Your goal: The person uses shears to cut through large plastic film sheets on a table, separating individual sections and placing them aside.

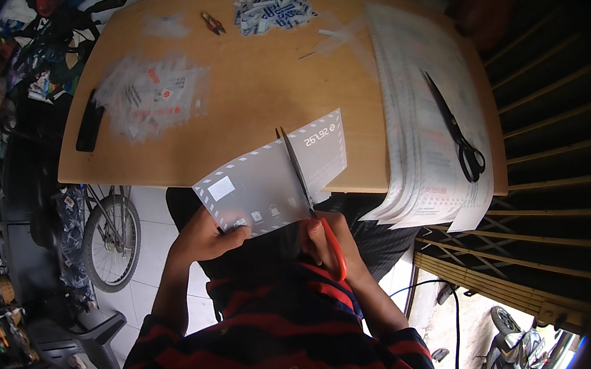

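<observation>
My left hand (pixel 211 237) pinches the lower left edge of a grey printed sheet (pixel 249 187) with a striped border, thumb on top. My right hand (pixel 323 243) is closed round the orange handles of a pair of scissors (pixel 333 248). Their dark blades lie across the sheet, tips pointing up and away from me, slightly apart near the sheet's far edge. Part of the sheet lies to the right of the blades. Whether it is fully cut through there, I cannot tell. The sheet is tilted over the near edge of the wooden table (pixel 248 80).
A stack of long printed sheets (pixel 432 133) covers the table's right side, with black-handled scissors (pixel 460 140) on top. Clear plastic pieces (pixel 151 96) lie left. Small blue-and-white pieces (pixel 273 10) and pliers (pixel 213 23) sit at the far side. A folding metal gate (pixel 552 174) stands right.
</observation>
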`<action>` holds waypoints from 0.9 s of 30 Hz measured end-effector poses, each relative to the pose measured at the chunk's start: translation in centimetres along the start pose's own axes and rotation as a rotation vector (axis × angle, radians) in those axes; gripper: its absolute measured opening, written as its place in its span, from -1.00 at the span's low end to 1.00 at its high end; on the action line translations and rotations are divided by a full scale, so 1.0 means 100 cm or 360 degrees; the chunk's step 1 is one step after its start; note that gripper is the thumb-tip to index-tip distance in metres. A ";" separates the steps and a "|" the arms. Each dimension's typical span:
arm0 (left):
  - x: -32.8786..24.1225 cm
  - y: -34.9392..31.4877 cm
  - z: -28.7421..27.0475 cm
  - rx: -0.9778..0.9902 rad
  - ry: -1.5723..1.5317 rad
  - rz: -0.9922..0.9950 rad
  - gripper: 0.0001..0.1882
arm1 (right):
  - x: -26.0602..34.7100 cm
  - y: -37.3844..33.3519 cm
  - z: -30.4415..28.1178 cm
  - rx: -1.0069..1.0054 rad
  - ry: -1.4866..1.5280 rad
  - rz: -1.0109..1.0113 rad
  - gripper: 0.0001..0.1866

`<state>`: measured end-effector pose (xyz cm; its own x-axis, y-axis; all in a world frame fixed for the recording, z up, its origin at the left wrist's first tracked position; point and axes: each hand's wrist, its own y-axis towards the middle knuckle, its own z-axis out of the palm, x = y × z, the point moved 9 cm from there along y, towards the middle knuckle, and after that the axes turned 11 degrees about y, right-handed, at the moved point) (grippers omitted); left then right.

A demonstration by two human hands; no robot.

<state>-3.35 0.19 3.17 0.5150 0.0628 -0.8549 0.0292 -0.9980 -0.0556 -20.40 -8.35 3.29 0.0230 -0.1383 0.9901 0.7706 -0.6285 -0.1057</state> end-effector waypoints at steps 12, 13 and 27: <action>0.011 0.012 -0.031 -0.0270 -0.0057 0.0016 -0.85 | 0.029 0.051 -0.008 -0.0015 -0.0152 0.0008 -0.18; 0.012 0.012 -0.039 -0.0374 -0.0122 0.0035 -0.87 | 0.026 0.059 -0.008 -0.0036 -0.0103 0.0082 -0.18; 0.041 0.012 -0.201 -0.1346 0.0833 -0.0440 -0.72 | 0.037 0.044 -0.084 -0.0379 -0.0029 0.0005 -0.30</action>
<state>16.02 -0.87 9.92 0.7009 0.4830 -0.5248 0.6922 -0.6379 0.3376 -22.30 -18.06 5.73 0.0383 -0.1285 0.9910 0.5987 -0.7911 -0.1257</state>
